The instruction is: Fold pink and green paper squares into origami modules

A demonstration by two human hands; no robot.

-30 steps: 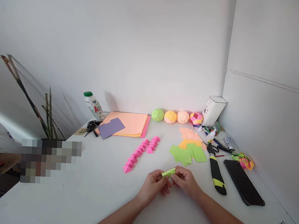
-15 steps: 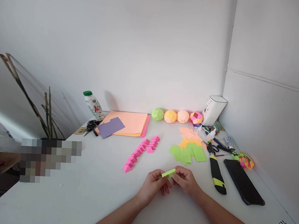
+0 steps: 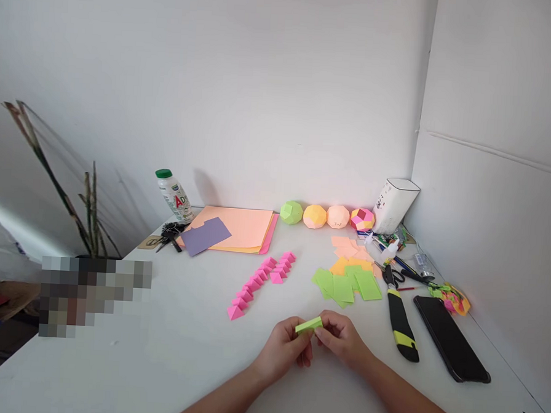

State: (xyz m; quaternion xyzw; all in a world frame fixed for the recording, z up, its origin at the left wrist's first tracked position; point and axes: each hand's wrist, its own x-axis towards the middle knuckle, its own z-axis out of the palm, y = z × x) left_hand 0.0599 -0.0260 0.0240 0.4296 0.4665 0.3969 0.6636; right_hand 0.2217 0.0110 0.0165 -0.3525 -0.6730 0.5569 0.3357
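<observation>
We sit at a home craft desk: a white table (image 3: 166, 349) in a wall corner, coloured paper sheets (image 3: 237, 228), paper balls (image 3: 314, 216), scissors (image 3: 394, 275).

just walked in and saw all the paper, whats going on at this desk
A person holds a small folded green paper piece between both hands, left hand and right hand, just above the white table. Beyond the hands lie loose green paper squares and a row of folded pink pieces. Four paper balls line the wall. A utility knife and a phone lie to the right.
</observation>
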